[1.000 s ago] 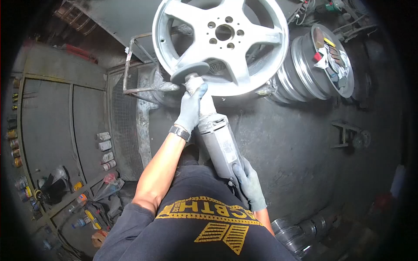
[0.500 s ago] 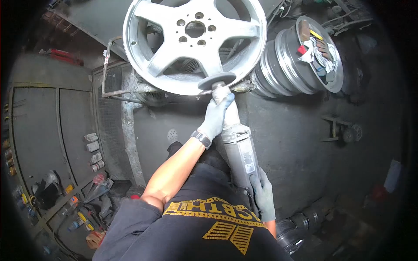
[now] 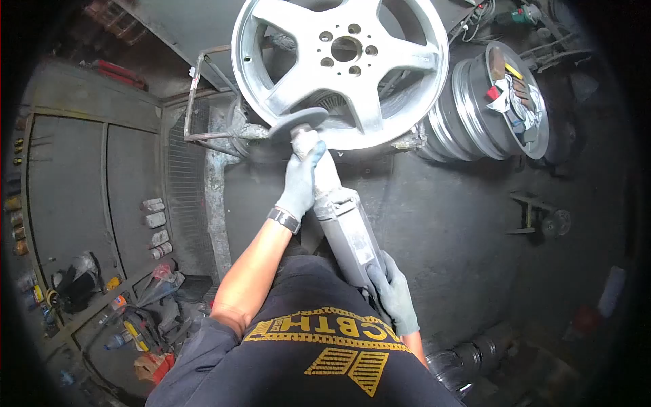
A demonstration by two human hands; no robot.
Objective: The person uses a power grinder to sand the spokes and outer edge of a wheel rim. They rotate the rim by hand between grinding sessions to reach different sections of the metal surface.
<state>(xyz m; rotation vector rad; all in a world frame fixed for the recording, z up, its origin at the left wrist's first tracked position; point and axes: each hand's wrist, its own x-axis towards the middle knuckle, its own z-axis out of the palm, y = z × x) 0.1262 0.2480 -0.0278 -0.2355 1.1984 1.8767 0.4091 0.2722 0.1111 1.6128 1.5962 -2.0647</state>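
Both my gloved hands are closed on a dusty grey angle grinder (image 3: 352, 234). My left hand (image 3: 298, 183) grips its narrow pale neck, just behind the round grey disc (image 3: 298, 121). Further back, my right hand (image 3: 392, 292) wraps the rear of the body close to my shirt. In front of me a silver five-spoke alloy wheel (image 3: 359, 85) is held up with its face towards me. The tilted disc overlaps the wheel's lower left rim in this view.
A metal tube frame (image 3: 196, 102) stands left of the wheel. To the right, stacked rims (image 3: 468, 112) carry rags and small blocks. Bottles and bags (image 3: 139, 332) lie at lower left. More rims (image 3: 464, 359) are on the floor behind my right side.
The grinder has swung left in my hands. Its disc has moved from the bottom of the wheel to the lower left rim. My view has shifted slightly too.
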